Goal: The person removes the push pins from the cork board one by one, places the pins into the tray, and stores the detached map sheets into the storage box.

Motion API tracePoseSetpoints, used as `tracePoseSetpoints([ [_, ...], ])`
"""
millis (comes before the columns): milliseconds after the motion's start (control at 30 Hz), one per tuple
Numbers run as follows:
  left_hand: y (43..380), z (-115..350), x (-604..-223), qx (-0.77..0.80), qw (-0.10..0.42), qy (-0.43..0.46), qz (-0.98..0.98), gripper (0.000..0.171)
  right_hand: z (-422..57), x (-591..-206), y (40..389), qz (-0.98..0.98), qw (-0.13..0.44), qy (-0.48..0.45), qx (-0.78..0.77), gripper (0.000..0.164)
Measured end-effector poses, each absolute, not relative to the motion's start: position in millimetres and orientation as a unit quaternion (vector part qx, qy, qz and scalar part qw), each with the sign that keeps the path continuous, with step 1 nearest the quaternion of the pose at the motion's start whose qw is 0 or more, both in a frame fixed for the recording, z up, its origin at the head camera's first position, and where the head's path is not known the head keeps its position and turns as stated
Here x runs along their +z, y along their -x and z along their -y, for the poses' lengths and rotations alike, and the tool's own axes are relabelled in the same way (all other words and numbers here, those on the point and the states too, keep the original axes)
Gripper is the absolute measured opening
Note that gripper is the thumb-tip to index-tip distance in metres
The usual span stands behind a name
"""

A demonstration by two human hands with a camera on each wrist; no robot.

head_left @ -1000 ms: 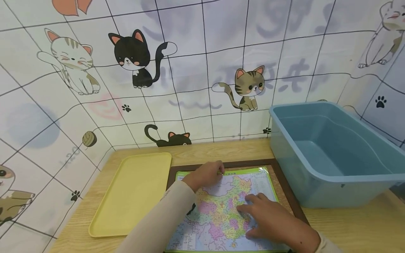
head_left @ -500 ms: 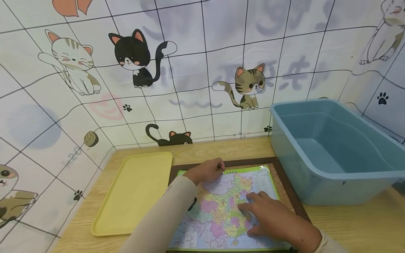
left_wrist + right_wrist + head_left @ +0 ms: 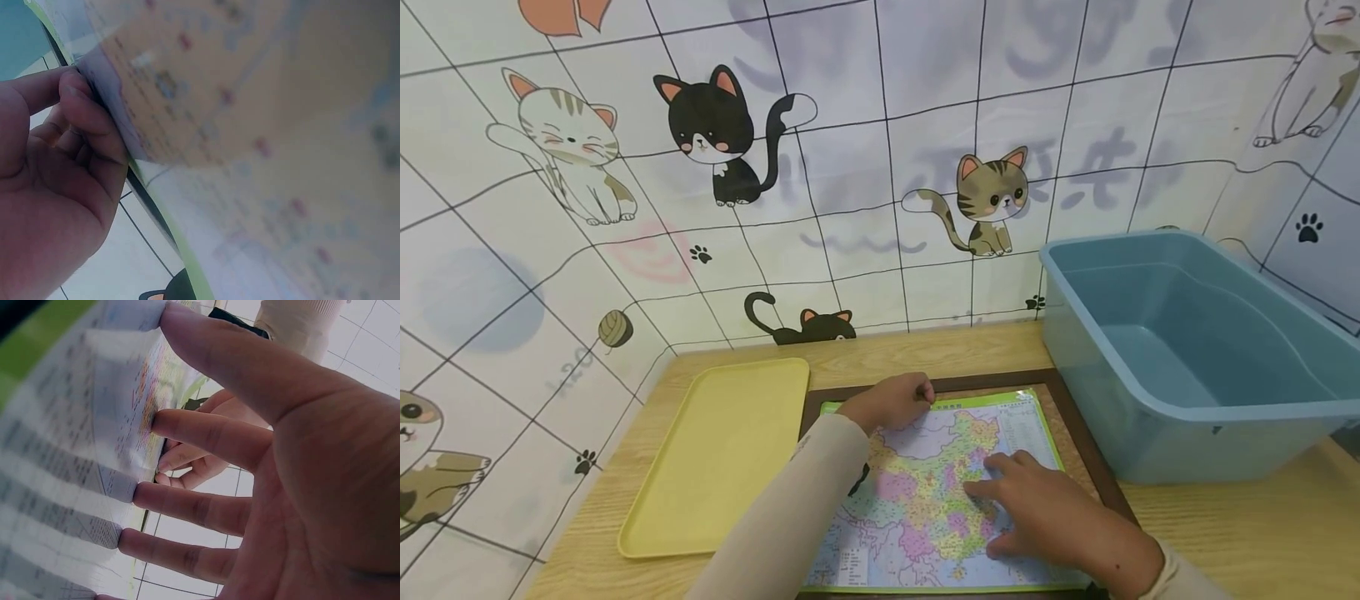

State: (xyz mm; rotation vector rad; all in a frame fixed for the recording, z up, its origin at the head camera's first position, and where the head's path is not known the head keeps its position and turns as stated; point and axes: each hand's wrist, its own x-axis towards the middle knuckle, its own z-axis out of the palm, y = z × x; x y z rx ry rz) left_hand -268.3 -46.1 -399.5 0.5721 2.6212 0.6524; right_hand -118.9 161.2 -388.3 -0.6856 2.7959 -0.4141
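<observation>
A map (image 3: 917,500) with a green border lies on a brown board with a dark frame (image 3: 985,383). My left hand (image 3: 895,402) is at the map's top edge, its fingers curled. In the left wrist view, thumb and finger (image 3: 87,103) meet at the map's border in a pinch; whatever is between them is hidden and cannot be named. On the right part of the map my right hand (image 3: 1048,508) is spread. The right wrist view shows its separate fingertips (image 3: 147,495) touching the map's surface.
A yellow tray (image 3: 722,450) lies left of the board on the wooden table (image 3: 917,346). To the right stands a deep blue bin (image 3: 1120,375), close to the frame. A wall covering with cartoon cats (image 3: 850,167) rises behind.
Both hands keep their places on the map. The head view has shifted very slightly; nothing else has visibly moved.
</observation>
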Motion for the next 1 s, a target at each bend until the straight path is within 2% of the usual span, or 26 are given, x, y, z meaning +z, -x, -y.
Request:
tracePoseSetpoints([
  [1000, 271.5, 45.9, -400.9, 0.220, 0.178, -0.216, -0.935, 0.008, -160.3, -387.4, 118.1, -0.957, 0.120, 0.227, -0.136, 0.064],
])
